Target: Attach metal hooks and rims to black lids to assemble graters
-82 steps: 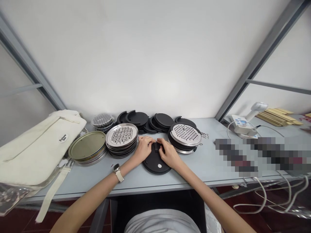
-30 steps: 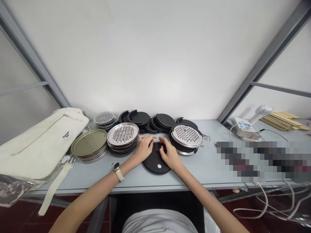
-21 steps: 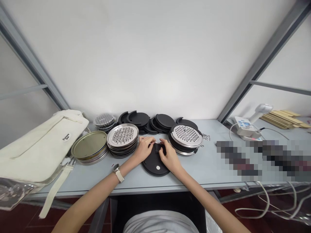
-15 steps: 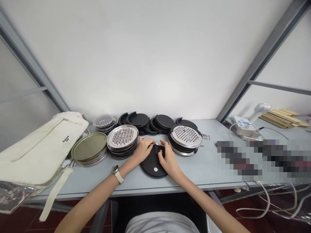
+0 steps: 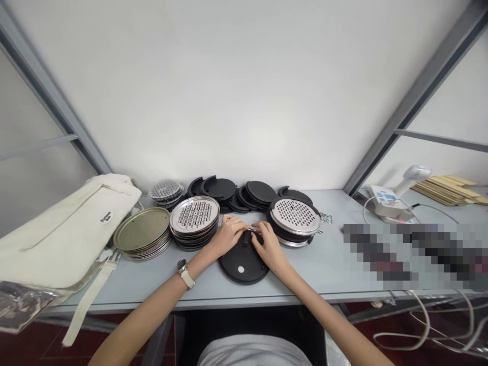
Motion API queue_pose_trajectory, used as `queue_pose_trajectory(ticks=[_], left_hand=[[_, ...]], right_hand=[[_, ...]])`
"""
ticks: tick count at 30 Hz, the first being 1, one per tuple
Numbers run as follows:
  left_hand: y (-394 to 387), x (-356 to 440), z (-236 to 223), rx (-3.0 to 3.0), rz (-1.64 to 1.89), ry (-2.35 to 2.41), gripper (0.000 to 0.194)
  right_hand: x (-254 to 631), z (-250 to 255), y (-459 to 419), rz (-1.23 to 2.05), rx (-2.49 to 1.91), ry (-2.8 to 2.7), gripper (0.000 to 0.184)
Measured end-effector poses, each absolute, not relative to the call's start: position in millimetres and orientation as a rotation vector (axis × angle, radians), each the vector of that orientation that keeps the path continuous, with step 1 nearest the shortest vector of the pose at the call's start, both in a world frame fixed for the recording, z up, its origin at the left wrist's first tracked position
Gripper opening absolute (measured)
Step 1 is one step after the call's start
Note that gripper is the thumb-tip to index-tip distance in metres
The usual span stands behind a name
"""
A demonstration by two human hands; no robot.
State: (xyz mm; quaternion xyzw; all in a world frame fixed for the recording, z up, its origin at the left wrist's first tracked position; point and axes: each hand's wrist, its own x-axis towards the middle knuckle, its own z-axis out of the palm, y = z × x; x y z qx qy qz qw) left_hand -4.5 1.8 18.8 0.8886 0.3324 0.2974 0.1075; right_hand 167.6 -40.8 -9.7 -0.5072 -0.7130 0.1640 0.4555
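On the table in front of me lies a round black disc (image 5: 244, 262) with a white dot and a raised black tab near its far edge. At that edge is a small shiny metal clip (image 5: 252, 230), partly hidden by fingers. My left hand (image 5: 230, 235) pinches the clip from the left, its wrist wearing a watch. From the right, my right hand (image 5: 271, 248) closes thumb and fingers at the same clip. Left of the disc stands a stack of grater plates (image 5: 194, 216). On the right is a pile of black discs and perforated plates (image 5: 296, 216) with metal clips.
More black discs (image 5: 261, 192) lie along the wall. Farther left are olive-topped round plates (image 5: 142, 229), small grater discs (image 5: 166, 190) and a cream bag (image 5: 72, 229). At the right stand a white scanner-like device (image 5: 387, 201), cables and wooden strips (image 5: 446, 190).
Both hands stay at the clip. My right fingers have shifted toward the disc's far edge, uncovering more of the disc. The whole view has moved slightly.
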Motion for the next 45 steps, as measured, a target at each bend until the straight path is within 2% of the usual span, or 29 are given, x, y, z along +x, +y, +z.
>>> queue_pose_trajectory(ticks=[3,12,26,45], left_hand=[[0.9,-2.4,18.2,2.617,0.883,1.029,0.02],[-0.8,-2.2,22.3,2.633,0.857,1.072,0.017],[-0.9,-2.1,18.2,2.648,0.865,1.09,0.015],[0.2,-5.5,28.3,2.587,0.874,1.066,0.018]], right_hand=[[170.6,-7.8,-36.8,0.418,-1.233,-1.792,0.015],[170.3,-5.6,-35.3,0.408,-1.234,-1.795,0.014],[169.3,-7.3,-35.4,0.379,-1.192,-1.856,0.029],[168.3,-6.8,-37.0,0.352,-1.262,-1.817,0.018]])
